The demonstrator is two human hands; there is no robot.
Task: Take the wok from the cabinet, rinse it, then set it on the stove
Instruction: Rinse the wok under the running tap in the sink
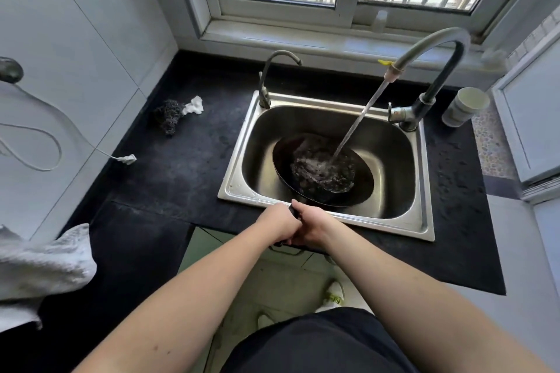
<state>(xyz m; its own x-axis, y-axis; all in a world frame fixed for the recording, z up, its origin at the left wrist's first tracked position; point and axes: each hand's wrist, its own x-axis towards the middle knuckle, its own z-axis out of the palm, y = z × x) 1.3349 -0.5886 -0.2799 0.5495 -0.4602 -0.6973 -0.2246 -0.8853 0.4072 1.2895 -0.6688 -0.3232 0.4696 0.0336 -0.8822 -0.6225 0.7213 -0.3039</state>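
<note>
Rinsing proceeds: left hand (280, 222) and right hand (312, 228) both grip the handle; the wok (322, 171) sits in the sink (400, 221) under the faucet (430, 51) stream. Tilt gently, swirling water across every wall.

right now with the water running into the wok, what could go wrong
1. The stream hits the wok hard, so water may splash onto the counter.
2. Both hands, left hand and right hand, grip one short handle; a water-filled wok might tip or slip when lifted over the sink rim.
</note>
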